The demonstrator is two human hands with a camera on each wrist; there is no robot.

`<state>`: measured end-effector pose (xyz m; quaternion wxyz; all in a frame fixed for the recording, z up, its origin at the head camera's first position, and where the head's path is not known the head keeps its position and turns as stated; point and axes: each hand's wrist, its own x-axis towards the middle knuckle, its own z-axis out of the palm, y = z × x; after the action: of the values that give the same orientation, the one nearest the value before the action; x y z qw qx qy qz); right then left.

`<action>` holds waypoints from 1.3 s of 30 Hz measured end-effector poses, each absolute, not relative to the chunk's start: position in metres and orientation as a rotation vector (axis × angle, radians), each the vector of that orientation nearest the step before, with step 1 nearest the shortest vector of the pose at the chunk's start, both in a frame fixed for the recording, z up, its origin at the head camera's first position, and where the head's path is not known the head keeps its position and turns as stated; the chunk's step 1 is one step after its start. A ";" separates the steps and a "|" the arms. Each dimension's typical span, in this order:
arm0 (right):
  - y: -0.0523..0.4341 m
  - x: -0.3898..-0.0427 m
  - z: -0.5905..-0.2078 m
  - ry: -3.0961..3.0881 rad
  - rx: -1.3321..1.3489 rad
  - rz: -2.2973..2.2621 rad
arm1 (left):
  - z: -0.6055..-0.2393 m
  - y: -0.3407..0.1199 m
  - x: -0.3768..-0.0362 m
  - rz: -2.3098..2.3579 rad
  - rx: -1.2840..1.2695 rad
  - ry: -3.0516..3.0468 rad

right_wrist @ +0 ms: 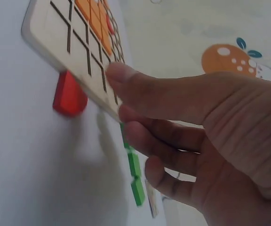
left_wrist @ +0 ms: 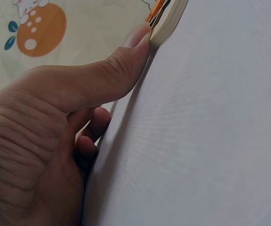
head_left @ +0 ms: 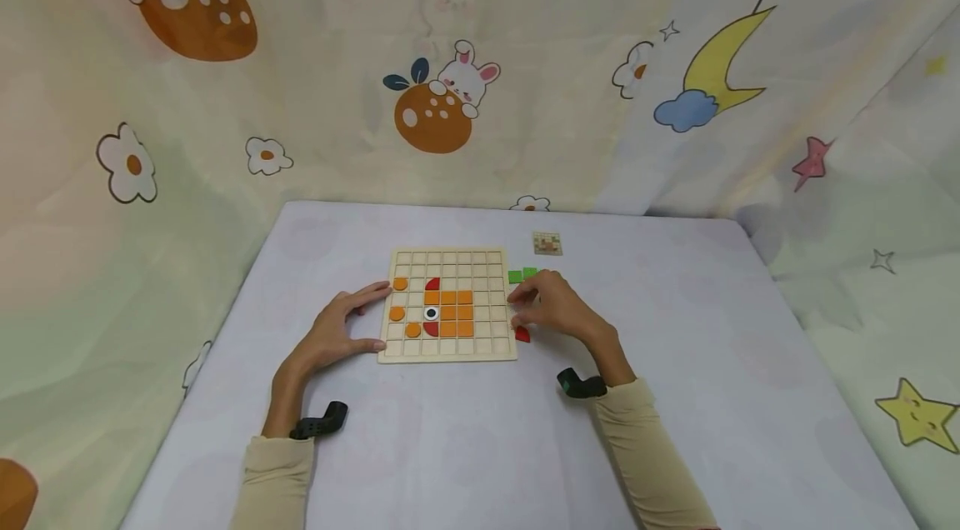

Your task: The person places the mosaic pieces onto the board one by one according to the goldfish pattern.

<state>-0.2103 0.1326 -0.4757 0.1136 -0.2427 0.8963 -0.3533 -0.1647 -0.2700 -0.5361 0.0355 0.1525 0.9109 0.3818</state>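
Observation:
A pale wooden grid board [head_left: 491,349] lies on the table. On it sit several orange square tiles [head_left: 457,328], two red quarter-round tiles, one of them [head_left: 432,285] at the top, and an eye tile [head_left: 431,313]. Three orange round tiles, such as this disc [head_left: 401,284], lie along its left side. My left hand [head_left: 330,334] touches the board's left edge with thumb and fingers spread apart. At the right edge hovers my right hand [head_left: 558,305], fingers loosely bent, with nothing visible between thumb and fingers. A red tile [right_wrist: 69,96] lies below that hand, beside the board.
Green square tiles [head_left: 530,272] lie off the board's upper right side, partly behind the right hand. A small patterned card [head_left: 547,243] is farther back. White cloth covers the table [head_left: 450,447]; a printed curtain [head_left: 330,80] hangs behind it.

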 end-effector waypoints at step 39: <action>0.156 -0.186 -0.497 2.903 -0.560 -0.875 | -0.537 -0.271 -0.163 1.210 0.474 2.793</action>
<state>-0.1864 0.1557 -0.4972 0.0292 -0.1816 0.9411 -0.2837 -0.1631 -0.2707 -0.5372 0.0304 0.1539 0.9062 0.3927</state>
